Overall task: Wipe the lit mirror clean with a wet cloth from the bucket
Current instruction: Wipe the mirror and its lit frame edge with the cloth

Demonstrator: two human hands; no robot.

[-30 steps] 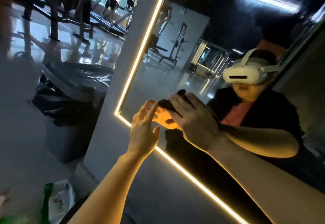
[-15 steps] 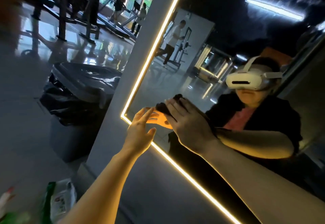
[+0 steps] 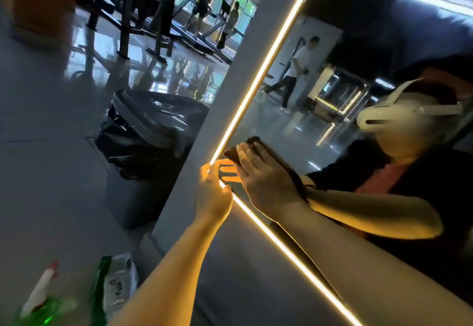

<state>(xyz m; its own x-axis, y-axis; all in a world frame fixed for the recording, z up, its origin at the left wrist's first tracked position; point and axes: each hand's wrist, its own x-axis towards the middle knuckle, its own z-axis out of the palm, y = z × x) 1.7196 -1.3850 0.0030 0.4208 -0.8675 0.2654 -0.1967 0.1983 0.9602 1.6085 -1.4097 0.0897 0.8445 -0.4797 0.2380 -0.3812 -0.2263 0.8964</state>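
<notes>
Nearest the camera, at the lower left, a green spray bottle (image 3: 38, 307) with a white and red nozzle shows only as a blur, and just beyond it a green and white packet (image 3: 116, 283) lies on the grey floor (image 3: 38, 172). Two bare forearms reach up from the bottom edge toward the lower left corner of the lit mirror (image 3: 294, 133). The left hand (image 3: 213, 192) lies with fingers extended over that corner, where the two glowing light strips (image 3: 268, 56) meet, touching the grey frame (image 3: 212, 126) and holding nothing. The right hand (image 3: 266, 179) is flat on the glass just beside it, fingers straight and close together, pressing a dark cloth (image 3: 252, 144) against the mirror; the cloth shows above the fingertips and along the far edge of the palm, with a loose thread near the wrist. Whether the cloth is wet cannot be told, and the bucket is out of view. Left of the frame stands a grey bin (image 3: 143, 151) lined with a black bag. In the glass the person's reflection appears wearing a white headset (image 3: 399, 115), a dark top and a pink shirt. Farther off, gym machines (image 3: 153, 13) and a few people stand on the shiny floor near bright windows
</notes>
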